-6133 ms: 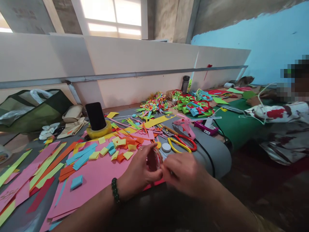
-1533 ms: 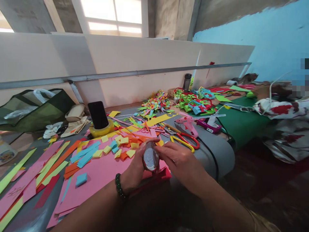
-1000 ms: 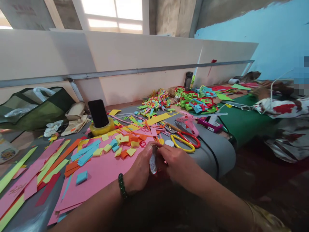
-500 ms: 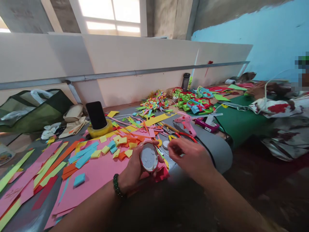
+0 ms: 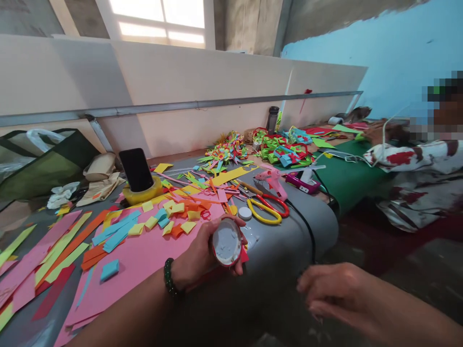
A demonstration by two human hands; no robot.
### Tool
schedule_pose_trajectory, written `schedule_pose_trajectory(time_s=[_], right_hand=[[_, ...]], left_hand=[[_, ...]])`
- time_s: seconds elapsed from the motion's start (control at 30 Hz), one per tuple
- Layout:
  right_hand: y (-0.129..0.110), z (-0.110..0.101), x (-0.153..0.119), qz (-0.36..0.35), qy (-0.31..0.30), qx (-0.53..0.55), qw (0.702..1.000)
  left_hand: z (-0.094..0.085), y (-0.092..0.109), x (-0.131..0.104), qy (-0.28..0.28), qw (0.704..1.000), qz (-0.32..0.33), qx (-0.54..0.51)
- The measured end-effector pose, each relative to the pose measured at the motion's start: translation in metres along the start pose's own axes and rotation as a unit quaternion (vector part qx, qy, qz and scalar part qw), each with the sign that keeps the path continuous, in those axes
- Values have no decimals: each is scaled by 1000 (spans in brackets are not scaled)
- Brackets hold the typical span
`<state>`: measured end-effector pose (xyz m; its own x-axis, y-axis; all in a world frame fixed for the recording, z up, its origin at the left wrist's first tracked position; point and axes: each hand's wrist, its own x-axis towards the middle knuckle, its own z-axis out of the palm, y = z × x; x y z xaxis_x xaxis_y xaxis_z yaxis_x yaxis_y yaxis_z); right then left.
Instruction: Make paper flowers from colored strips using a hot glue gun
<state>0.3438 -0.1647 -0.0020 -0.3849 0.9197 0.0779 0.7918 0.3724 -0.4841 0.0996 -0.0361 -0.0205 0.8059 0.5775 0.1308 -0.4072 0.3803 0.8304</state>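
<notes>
My left hand (image 5: 202, 253) is wrapped round a small round container (image 5: 226, 242) with a red rim and a whitish inside, held over the table's front edge. My right hand (image 5: 336, 294) hangs lower right, off the table, its fingers curled together; whether anything small is between them is hidden. Just beyond the container lie a white round lid (image 5: 245, 213) and scissors with yellow handles (image 5: 265, 214). A pink sheet (image 5: 144, 265) left of my left hand carries small folded yellow, blue and orange paper pieces (image 5: 177, 208).
A pink glue gun (image 5: 273, 182) with a black cable lies behind the scissors. A phone (image 5: 136, 169) leans in a yellow tape roll (image 5: 142, 193). Paper strips (image 5: 61, 246) cover the left side. A person's sleeve (image 5: 408, 156) is at the right.
My right hand has moved away from the container, down and to the right, past the table edge. The container stays in my left hand. The view has shifted slightly.
</notes>
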Motion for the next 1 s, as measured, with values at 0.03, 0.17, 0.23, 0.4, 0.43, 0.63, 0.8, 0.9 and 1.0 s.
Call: schedule_pose_trajectory(time_s=[0.03,0.17,0.23,0.4,0.43,0.63,0.8,0.9,1.0], right_hand=[[-10,2,10,-33,-1,13,999],[-37,24,62,-85,152,-51,983],[-41,38,81,-74,206,-99,971],[-39,56,96,-78,232,-150,958],[-39,56,97,-80,229,-162,957],[-49,48,103,-88,230,-79,966],[-61,34,91,-169,171,80,967],[-59,39,92,-139,234,41,962],[-55,50,98,-137,284,5,949]], left_hand=[[1,-2,-1,-4,1000,-13,7],[3,-8,-4,17,998,-15,59],[4,-8,-6,40,995,10,89],[8,-3,-7,60,977,47,201],[8,-2,-7,60,975,46,211],[9,-2,-6,94,974,97,181],[11,-4,-5,88,977,119,152],[11,-5,-5,99,977,131,135],[12,-6,-5,125,973,126,149]])
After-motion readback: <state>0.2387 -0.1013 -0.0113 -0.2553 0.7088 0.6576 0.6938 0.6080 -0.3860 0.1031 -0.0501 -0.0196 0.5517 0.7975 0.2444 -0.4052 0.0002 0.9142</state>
